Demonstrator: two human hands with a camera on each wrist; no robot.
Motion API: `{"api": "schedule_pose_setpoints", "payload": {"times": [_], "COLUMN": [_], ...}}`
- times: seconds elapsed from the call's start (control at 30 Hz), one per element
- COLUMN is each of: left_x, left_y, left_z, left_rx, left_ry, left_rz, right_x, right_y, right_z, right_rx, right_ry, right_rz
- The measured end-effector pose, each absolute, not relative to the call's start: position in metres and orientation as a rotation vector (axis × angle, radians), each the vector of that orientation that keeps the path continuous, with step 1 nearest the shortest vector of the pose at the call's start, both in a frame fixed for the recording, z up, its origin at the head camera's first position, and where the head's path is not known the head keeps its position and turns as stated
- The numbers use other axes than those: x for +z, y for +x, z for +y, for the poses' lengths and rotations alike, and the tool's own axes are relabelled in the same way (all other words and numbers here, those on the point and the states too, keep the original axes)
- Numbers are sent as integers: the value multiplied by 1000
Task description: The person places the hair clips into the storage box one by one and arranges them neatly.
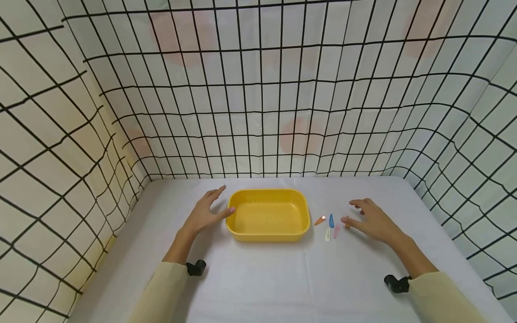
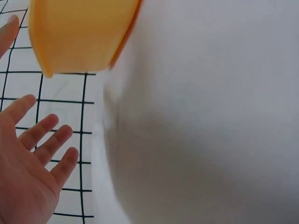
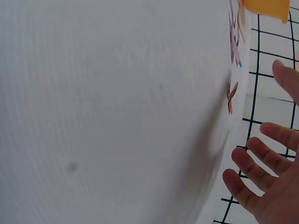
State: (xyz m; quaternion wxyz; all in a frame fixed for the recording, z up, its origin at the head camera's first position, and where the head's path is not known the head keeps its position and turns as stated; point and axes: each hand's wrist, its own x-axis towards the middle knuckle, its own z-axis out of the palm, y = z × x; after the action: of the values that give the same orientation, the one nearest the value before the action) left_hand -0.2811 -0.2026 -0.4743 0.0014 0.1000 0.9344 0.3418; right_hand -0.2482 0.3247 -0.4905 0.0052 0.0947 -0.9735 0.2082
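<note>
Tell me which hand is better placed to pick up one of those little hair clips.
Probably the right hand: it is empty and close to the hair clips, while the left hand is across the yellow tray from them.

Black wire grid (image 1: 261,84) round three sides of a white-covered table (image 1: 258,278), pale sheeting (image 1: 253,98) behind the grid

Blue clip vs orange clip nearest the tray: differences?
Angle: in the head view, the orange clip lies slanted, the blue clip nearly straight up and down the image. Position: the orange clip is closer to the yellow tray than the blue clip. Both lie on the white cloth.
</note>
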Motion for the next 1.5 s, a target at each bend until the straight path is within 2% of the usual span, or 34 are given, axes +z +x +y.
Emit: {"api": "schedule_pose_setpoints", "payload": {"times": [0.4,1.5], "left_x": [-493,-497], "left_y": [-274,-265], "left_z": [-187,-172], "left_rx": [1329,1381], "left_ry": [354,305], "left_rz": [2876,2962], "right_x": [-503,-510], "right_y": [-241,-240], "right_z": [319,309], "right_rx": [754,810], "right_ry": [232,201], "right_rz": [-2967,-2944]}}
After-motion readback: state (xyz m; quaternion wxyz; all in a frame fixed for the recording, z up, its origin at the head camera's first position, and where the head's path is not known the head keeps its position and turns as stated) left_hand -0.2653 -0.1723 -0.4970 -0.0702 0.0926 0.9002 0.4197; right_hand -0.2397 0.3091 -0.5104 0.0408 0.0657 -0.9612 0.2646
